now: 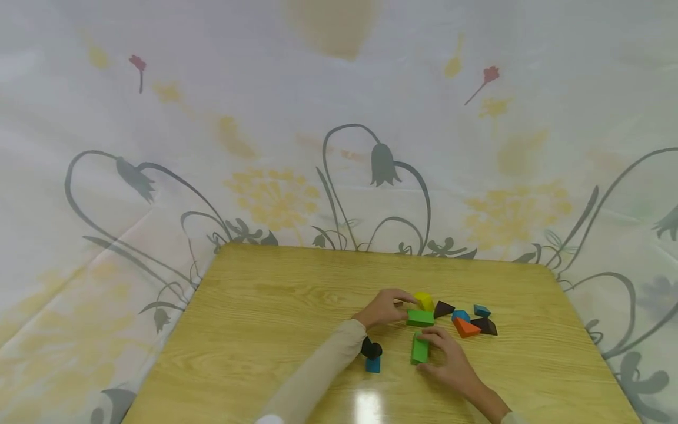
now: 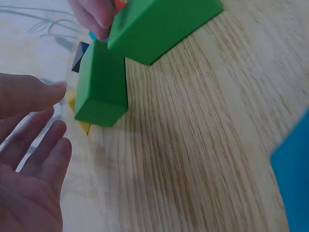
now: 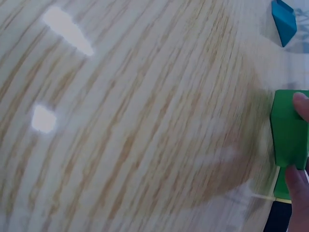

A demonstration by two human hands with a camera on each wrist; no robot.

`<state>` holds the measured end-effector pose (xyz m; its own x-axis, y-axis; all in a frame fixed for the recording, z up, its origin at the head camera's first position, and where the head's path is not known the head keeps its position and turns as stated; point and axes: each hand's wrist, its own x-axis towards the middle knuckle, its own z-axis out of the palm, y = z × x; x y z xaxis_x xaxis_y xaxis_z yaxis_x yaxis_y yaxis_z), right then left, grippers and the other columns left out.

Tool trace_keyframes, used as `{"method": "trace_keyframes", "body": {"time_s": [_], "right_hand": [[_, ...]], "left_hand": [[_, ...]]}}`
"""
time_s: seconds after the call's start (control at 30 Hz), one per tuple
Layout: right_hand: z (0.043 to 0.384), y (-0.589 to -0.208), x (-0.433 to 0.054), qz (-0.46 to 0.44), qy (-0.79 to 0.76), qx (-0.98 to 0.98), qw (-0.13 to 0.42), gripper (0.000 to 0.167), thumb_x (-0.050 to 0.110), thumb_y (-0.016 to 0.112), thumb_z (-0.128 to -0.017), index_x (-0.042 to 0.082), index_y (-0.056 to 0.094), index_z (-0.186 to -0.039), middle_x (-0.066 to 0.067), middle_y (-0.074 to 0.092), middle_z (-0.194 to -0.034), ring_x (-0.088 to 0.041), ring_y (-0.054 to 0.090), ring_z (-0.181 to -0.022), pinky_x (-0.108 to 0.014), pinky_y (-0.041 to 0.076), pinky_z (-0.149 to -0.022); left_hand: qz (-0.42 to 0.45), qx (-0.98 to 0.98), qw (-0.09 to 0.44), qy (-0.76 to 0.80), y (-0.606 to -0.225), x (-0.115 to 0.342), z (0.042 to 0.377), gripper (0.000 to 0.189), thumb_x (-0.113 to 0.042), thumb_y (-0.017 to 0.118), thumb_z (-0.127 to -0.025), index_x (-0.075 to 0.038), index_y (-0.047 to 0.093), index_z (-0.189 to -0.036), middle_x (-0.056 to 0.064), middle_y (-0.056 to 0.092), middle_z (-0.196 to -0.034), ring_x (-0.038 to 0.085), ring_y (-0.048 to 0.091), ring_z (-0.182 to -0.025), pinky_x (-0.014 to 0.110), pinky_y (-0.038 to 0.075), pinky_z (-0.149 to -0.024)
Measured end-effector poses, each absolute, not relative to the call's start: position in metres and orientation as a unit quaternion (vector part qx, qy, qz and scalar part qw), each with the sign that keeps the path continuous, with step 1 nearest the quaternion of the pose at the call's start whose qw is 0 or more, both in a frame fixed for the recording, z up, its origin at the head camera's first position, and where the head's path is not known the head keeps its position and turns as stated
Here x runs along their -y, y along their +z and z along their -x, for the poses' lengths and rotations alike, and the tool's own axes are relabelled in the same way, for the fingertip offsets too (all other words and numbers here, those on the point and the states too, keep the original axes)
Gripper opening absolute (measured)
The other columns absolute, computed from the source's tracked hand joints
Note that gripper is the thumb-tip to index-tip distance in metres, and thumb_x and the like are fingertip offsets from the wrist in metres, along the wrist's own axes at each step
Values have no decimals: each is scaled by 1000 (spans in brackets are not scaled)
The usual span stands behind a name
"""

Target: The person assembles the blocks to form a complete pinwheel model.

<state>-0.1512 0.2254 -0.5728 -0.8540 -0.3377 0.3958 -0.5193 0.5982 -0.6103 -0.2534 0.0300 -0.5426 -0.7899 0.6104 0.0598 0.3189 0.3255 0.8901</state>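
Observation:
My right hand (image 1: 450,362) pinches a green block (image 1: 420,348) between thumb and fingers; the right wrist view shows the same green block (image 3: 288,130) with a fingertip on either side. A second green block (image 1: 420,318) lies just beyond it, the two near corner to corner in the left wrist view. Beside that second green block (image 2: 101,84), my left hand (image 2: 34,140) has its thumb and fingers spread, with nothing between them. Past the fingertips of the left hand (image 1: 385,307) is a yellow block (image 1: 424,301), mostly hidden in the left wrist view.
Right of the yellow block lie a dark triangular block (image 1: 443,308), a blue piece (image 1: 461,315), an orange one (image 1: 467,328), another dark block (image 1: 486,326) and a small blue one (image 1: 482,310). Black pieces (image 1: 372,350) and a blue block (image 1: 373,365) sit by the left forearm.

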Motion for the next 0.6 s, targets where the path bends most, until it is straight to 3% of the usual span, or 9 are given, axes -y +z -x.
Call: {"method": "trace_keyframes", "body": {"time_s": [0.17,0.37,0.43,0.6], "right_hand": [[150,-573,-225,-231,377,890,109,52,6,90,-57,6,70,-105,-10,59,-114,-32,55,-107,-49,49,-85],[151,-574,-227,-237,382,888,93,51,8,89,-60,6,69,-107,-8,58,-115,-31,54,-109,-43,52,-83],[151,-574,-227,-238,383,887,95,51,8,89,-60,6,69,-107,-7,58,-114,-30,54,-108,-43,52,-83],[152,-574,-229,-243,380,886,108,52,6,89,-58,6,69,-107,-8,59,-115,-30,54,-109,-47,50,-85]], "left_hand": [[-324,-825,155,436,-542,-48,258,37,3,66,-84,-6,65,-120,4,62,-121,17,55,-114,21,44,-95],[-430,-853,147,258,-540,-59,264,48,4,64,-81,-15,64,-125,-2,50,-138,10,44,-126,15,38,-95],[-456,-852,145,213,-539,-60,265,51,4,62,-80,-15,62,-127,-1,47,-141,8,46,-123,13,36,-95],[-456,-859,151,178,-536,-61,264,55,1,63,-78,-15,59,-131,-4,47,-140,6,46,-122,15,33,-99]]}}
